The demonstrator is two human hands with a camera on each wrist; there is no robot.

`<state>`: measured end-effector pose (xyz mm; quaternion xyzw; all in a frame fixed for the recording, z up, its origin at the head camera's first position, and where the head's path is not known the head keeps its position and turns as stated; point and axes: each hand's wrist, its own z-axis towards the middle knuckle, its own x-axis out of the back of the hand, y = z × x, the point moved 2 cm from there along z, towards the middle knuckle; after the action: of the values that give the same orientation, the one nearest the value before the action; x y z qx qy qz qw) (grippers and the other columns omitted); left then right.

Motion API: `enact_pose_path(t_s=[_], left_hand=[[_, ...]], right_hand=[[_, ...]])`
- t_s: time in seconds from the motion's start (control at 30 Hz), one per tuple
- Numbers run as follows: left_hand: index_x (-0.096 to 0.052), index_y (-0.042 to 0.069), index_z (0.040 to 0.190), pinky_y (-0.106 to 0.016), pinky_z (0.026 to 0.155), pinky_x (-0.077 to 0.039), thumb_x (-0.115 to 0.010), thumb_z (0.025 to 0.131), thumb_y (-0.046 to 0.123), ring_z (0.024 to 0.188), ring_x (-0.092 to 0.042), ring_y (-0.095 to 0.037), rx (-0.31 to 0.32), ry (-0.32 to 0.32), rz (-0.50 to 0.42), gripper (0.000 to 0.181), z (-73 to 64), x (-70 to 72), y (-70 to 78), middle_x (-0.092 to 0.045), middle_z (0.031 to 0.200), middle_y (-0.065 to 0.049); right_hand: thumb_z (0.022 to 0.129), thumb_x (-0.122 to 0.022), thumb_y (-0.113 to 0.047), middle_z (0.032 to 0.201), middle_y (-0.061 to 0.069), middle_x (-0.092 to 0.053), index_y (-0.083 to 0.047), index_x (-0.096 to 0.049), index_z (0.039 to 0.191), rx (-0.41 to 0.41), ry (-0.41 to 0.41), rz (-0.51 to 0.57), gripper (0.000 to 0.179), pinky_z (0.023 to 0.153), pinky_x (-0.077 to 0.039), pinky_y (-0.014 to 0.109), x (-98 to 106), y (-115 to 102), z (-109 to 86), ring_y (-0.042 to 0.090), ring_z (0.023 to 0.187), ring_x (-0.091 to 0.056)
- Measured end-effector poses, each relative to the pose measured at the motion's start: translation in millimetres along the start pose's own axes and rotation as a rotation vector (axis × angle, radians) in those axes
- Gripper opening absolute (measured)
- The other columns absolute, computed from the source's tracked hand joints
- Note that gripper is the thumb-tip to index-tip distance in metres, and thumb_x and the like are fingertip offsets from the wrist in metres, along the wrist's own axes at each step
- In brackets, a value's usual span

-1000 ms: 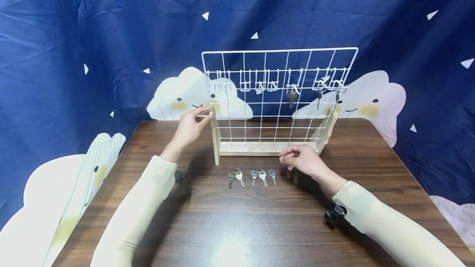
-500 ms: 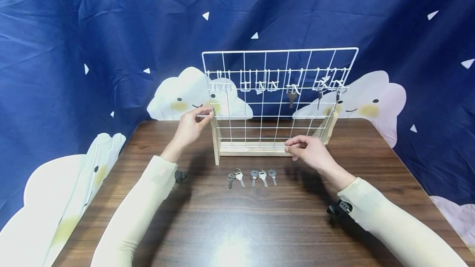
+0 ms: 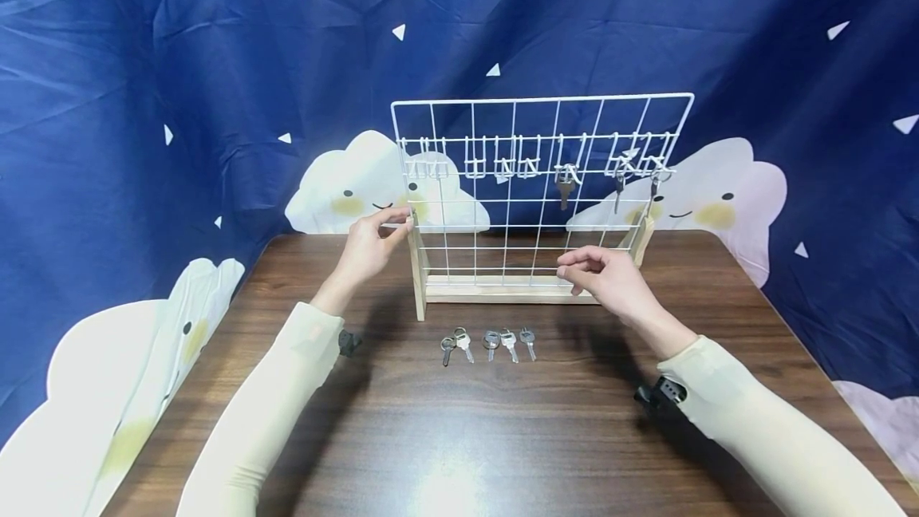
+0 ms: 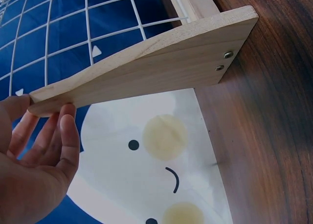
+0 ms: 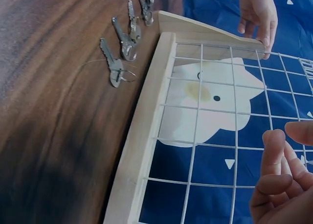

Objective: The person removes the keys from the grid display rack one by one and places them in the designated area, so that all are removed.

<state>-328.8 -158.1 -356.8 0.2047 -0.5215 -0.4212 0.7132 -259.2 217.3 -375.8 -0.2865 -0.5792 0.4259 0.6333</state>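
A white wire grid rack (image 3: pixel 495 291) with a wooden base and wooden sides stands on the table. My left hand (image 3: pixel 364 250) grips the tip of its left side panel (image 4: pixel 146 72), thumb above and fingers beneath. In front of the rack's lower right part, my right hand (image 3: pixel 610 282) hovers above the table. Its thumb and forefinger lie close together in the right wrist view, and I see nothing between them. Several keys with rings (image 3: pixel 509 345) lie in a row before the rack. Higher up, a brown key (image 3: pixel 565 191) and two other keys (image 3: pixel 619 194) hang from hooks.
Several white hooks (image 3: pixel 475 168) without keys line the rack's left and middle parts. The brown wooden table (image 3: pixel 402 421) extends in front and to both sides. A blue curtain (image 3: pixel 287 38) with clouds and white triangles hangs behind.
My right hand has risen from near the table beside the keys and shifted slightly right. The left hand, rack and keys have stayed put.
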Motion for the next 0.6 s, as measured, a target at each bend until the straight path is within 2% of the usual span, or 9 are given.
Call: enact_pose_path(t_s=[0.17,0.23,0.4,0.47,0.6], left_hand=[[-0.069,0.014,0.126,-0.043,0.092,-0.059,-0.067,0.097,0.029,0.102,-0.072,-0.033,0.004,-0.001,0.005,0.033,0.0,-0.2,0.5,-0.072,0.121,-0.013],[-0.068,0.014,0.126,-0.043,0.092,-0.059,-0.067,0.097,0.029,0.103,-0.072,-0.034,0.006,-0.002,0.006,0.033,0.2,-0.3,0.0,-0.072,0.121,-0.013],[-0.068,0.014,0.126,-0.043,0.093,-0.058,-0.067,0.097,0.029,0.103,-0.072,-0.034,0.008,-0.001,0.009,0.033,0.1,0.0,-0.8,-0.072,0.121,-0.013],[-0.069,0.014,0.126,-0.043,0.094,-0.058,-0.067,0.097,0.029,0.103,-0.071,-0.034,0.006,0.000,0.011,0.033,0.0,0.2,-0.6,-0.072,0.120,-0.013],[-0.069,0.014,0.125,-0.044,0.094,-0.058,-0.067,0.097,0.029,0.103,-0.072,-0.034,-0.002,0.005,0.010,0.032,0.4,0.0,-0.2,-0.073,0.119,-0.013]], right_hand=[[0.092,-0.073,-0.023,0.096,0.012,-0.076,-0.004,-0.071,0.111,-0.008,0.007,0.000,0.027,0.061,-0.056,0.025,5,-6,-0.7,0.012,0.065,-0.067],[0.092,-0.073,-0.025,0.094,0.008,-0.077,-0.005,-0.071,0.112,-0.004,0.008,-0.003,0.028,0.061,-0.055,0.023,7,-9,-0.4,0.012,0.066,-0.068],[0.092,-0.073,-0.025,0.081,-0.015,-0.073,-0.006,-0.071,0.113,0.012,0.025,-0.009,0.028,0.061,-0.053,0.022,11,-16,2.3,0.010,0.066,-0.067],[0.092,-0.073,-0.023,0.077,-0.020,-0.071,-0.005,-0.071,0.113,0.018,0.034,0.000,0.027,0.061,-0.053,0.021,12,-18,3.2,0.010,0.065,-0.067],[0.092,-0.073,-0.022,0.081,-0.018,-0.072,-0.003,-0.070,0.113,0.028,0.052,0.025,0.029,0.065,-0.057,0.022,14,-25,3.3,0.012,0.066,-0.069]])
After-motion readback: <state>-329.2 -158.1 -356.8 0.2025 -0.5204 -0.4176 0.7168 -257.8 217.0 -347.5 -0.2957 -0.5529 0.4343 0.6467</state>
